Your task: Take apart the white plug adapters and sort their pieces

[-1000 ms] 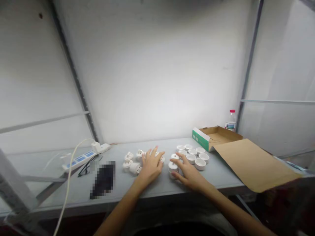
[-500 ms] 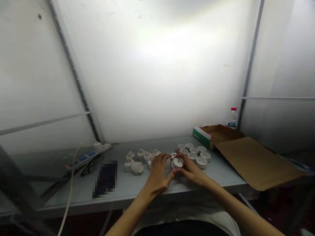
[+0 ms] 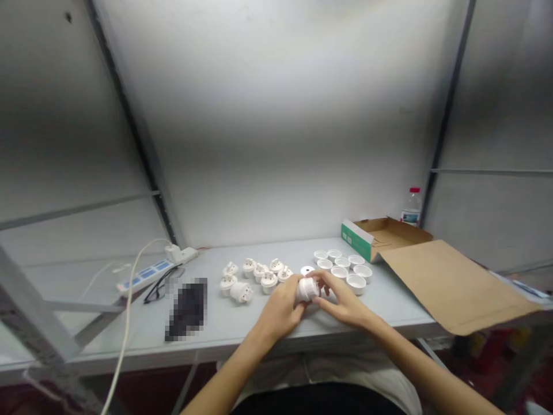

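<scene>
A white cylindrical plastic housing [image 3: 307, 289] is gripped between my two hands, just above the table near its front edge. My left hand [image 3: 280, 306] wraps its left side, while the fingers and thumb of my right hand [image 3: 344, 301] close on its right side. Left of my hands stand several white round housings with small raised tops [image 3: 268, 280]; one similar housing [image 3: 241, 293] lies tipped on its side. On the right, several shallow white round cups [image 3: 356, 282] sit with their openings up. A white disc with a dark central hole [image 3: 307, 269] shows just behind the held housing.
An open green-and-brown cardboard box [image 3: 358, 241] with a wide flap [image 3: 453, 282] occupies the right side. Behind it stands a red-capped bottle [image 3: 412, 207]. At left are a power strip [image 3: 149, 275], a white cable [image 3: 127, 323] and a dark pixelated object [image 3: 188, 311].
The housing between my hands has turned from showing its flat holed face to showing its side. My left hand has closed in against it. The lighting on the back panel has dimmed.
</scene>
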A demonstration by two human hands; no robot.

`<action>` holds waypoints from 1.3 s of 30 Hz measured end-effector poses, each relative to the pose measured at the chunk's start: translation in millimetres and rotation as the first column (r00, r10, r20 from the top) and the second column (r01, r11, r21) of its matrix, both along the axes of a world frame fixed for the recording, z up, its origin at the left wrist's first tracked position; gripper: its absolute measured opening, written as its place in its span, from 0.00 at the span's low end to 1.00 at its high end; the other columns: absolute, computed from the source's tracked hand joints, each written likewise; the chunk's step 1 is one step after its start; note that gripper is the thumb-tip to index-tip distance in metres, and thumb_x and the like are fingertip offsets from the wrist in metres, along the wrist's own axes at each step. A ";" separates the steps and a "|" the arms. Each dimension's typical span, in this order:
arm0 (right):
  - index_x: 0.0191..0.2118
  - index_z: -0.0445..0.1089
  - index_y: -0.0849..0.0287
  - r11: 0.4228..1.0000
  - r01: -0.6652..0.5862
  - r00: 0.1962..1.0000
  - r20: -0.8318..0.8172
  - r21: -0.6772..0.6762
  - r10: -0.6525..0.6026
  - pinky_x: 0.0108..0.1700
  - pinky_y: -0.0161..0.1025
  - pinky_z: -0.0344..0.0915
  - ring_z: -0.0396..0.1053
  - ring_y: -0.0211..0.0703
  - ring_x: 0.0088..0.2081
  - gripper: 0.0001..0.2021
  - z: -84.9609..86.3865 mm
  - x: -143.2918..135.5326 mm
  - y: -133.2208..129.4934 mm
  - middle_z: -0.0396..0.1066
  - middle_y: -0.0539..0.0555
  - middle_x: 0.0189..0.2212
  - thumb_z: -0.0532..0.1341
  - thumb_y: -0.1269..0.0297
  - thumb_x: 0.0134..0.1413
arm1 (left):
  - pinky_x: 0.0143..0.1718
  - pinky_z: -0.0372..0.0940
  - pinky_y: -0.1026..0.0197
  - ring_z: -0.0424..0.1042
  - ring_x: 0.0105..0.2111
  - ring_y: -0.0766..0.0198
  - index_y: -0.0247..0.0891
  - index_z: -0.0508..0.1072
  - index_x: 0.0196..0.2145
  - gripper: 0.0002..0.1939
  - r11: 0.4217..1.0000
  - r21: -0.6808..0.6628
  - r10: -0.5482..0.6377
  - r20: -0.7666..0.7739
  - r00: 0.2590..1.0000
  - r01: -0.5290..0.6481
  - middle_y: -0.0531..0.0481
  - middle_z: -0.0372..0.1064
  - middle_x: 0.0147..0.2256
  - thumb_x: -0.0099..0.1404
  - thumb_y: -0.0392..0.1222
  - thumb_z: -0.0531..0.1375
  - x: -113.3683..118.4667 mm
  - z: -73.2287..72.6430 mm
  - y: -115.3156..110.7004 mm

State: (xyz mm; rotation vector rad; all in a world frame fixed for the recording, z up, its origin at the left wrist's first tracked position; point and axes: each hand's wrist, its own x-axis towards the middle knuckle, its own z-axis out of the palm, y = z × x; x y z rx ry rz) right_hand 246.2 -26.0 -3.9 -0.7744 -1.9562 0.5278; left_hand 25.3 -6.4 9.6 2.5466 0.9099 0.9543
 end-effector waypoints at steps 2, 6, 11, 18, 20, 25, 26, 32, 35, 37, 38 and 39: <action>0.59 0.65 0.53 0.999 0.036 0.999 0.024 0.000 -0.036 0.41 0.41 0.65 0.69 0.47 0.40 0.18 -0.5 -1.7 -0.2 0.72 0.54 0.45 0.63 0.57 0.67 | 0.53 0.67 0.50 0.72 0.51 0.50 0.42 0.65 0.56 0.23 1.000 0.005 0.000 -0.027 1.000 0.000 0.44 0.72 0.51 0.65 0.31 0.57 -0.2 -1.9 0.6; 0.54 0.67 0.55 0.997 0.080 0.992 0.093 0.014 -0.081 0.41 0.42 0.65 0.68 0.47 0.37 0.13 -3.9 -4.2 1.5 0.72 0.53 0.39 0.63 0.59 0.68 | 0.53 0.66 0.48 0.72 0.52 0.48 0.41 0.65 0.55 0.23 0.998 0.054 0.048 -0.132 0.990 -0.042 0.42 0.72 0.51 0.63 0.31 0.57 0.4 -3.5 -1.1; 0.54 0.66 0.51 0.997 -0.005 0.993 0.116 0.073 -0.004 0.52 0.46 0.69 0.70 0.51 0.49 0.18 -3.2 -5.1 -1.4 0.70 0.57 0.50 0.58 0.75 0.62 | 0.47 0.66 0.50 0.73 0.46 0.48 0.41 0.66 0.47 0.14 0.991 0.086 0.116 -0.220 0.969 -0.100 0.43 0.73 0.46 0.63 0.32 0.57 -0.7 -4.8 0.1; 0.57 0.67 0.53 0.993 0.094 0.990 0.103 0.069 -0.101 0.51 0.49 0.69 0.71 0.53 0.47 0.16 2.2 -6.2 -7.2 0.72 0.58 0.49 0.63 0.64 0.65 | 0.49 0.66 0.49 0.73 0.48 0.48 0.41 0.68 0.52 0.19 0.993 0.101 0.070 -0.152 0.986 -0.055 0.43 0.74 0.48 0.63 0.31 0.57 -1.0 -4.1 1.4; 0.58 0.66 0.55 0.992 0.124 0.985 0.117 0.020 -0.126 0.48 0.47 0.69 0.71 0.52 0.41 0.16 0.1 -6.9 -4.7 0.73 0.57 0.44 0.62 0.62 0.67 | 0.51 0.66 0.48 0.73 0.50 0.47 0.41 0.67 0.55 0.21 0.993 0.106 0.061 -0.130 0.990 -0.047 0.43 0.74 0.51 0.64 0.32 0.57 -0.7 -4.4 1.2; 0.57 0.66 0.51 0.996 0.003 0.995 0.095 0.091 -0.011 0.58 0.50 0.67 0.68 0.53 0.55 0.22 -4.3 -7.2 -1.2 0.68 0.58 0.54 0.57 0.77 0.60 | 0.52 0.67 0.49 0.73 0.52 0.48 0.43 0.67 0.56 0.24 0.997 0.071 0.050 -0.128 0.990 -0.041 0.44 0.74 0.53 0.62 0.32 0.58 -1.2 -3.3 0.5; 0.56 0.66 0.50 0.993 -0.011 0.996 0.084 0.116 0.001 0.61 0.51 0.65 0.67 0.53 0.58 0.23 -4.0 -6.8 -1.9 0.67 0.58 0.56 0.56 0.79 0.58 | 0.52 0.67 0.49 0.74 0.52 0.48 0.43 0.67 0.56 0.25 0.997 0.064 0.047 -0.124 0.991 -0.039 0.44 0.74 0.53 0.62 0.32 0.59 -1.4 -2.4 0.0; 0.55 0.67 0.52 0.995 0.044 0.997 0.058 0.094 -0.050 0.54 0.48 0.68 0.70 0.53 0.50 0.16 0.2 -4.0 -3.9 0.70 0.57 0.51 0.64 0.64 0.64 | 0.54 0.66 0.48 0.73 0.54 0.46 0.45 0.66 0.60 0.28 0.999 0.032 0.022 -0.086 0.996 -0.020 0.44 0.74 0.56 0.62 0.35 0.62 -1.8 4.7 -5.6; 0.54 0.68 0.54 0.996 0.091 0.993 0.072 0.007 -0.091 0.45 0.45 0.68 0.70 0.50 0.41 0.12 -1.7 -4.1 0.4 0.73 0.54 0.42 0.60 0.57 0.70 | 0.52 0.67 0.49 0.75 0.52 0.46 0.45 0.66 0.61 0.27 0.999 0.031 0.027 -0.104 0.994 -0.023 0.44 0.75 0.55 0.66 0.39 0.63 -1.6 5.6 -6.9; 0.55 0.68 0.53 0.997 0.076 0.995 0.070 -0.021 -0.074 0.44 0.45 0.68 0.70 0.49 0.39 0.12 -3.6 -4.2 2.7 0.73 0.53 0.40 0.57 0.58 0.72 | 0.52 0.67 0.49 0.75 0.50 0.47 0.45 0.66 0.61 0.26 0.998 0.043 0.050 -0.105 0.993 -0.046 0.44 0.75 0.53 0.67 0.39 0.63 -1.4 4.9 -6.8; 0.56 0.67 0.53 0.998 0.056 0.996 0.064 -0.016 -0.055 0.45 0.45 0.69 0.71 0.49 0.41 0.12 -4.3 -4.1 3.1 0.73 0.54 0.41 0.56 0.60 0.71 | 0.52 0.67 0.49 0.75 0.50 0.47 0.45 0.66 0.61 0.25 0.997 0.047 0.059 -0.102 0.993 -0.054 0.44 0.76 0.53 0.67 0.39 0.62 -1.2 4.5 -6.6; 0.56 0.67 0.52 0.999 0.034 0.998 0.056 0.002 -0.034 0.48 0.47 0.69 0.71 0.51 0.44 0.12 -4.6 -3.8 2.9 0.73 0.55 0.45 0.56 0.63 0.70 | 0.52 0.68 0.49 0.75 0.50 0.47 0.44 0.66 0.60 0.24 0.997 0.048 0.062 -0.099 0.993 -0.057 0.44 0.76 0.53 0.68 0.39 0.62 -1.1 4.3 -6.5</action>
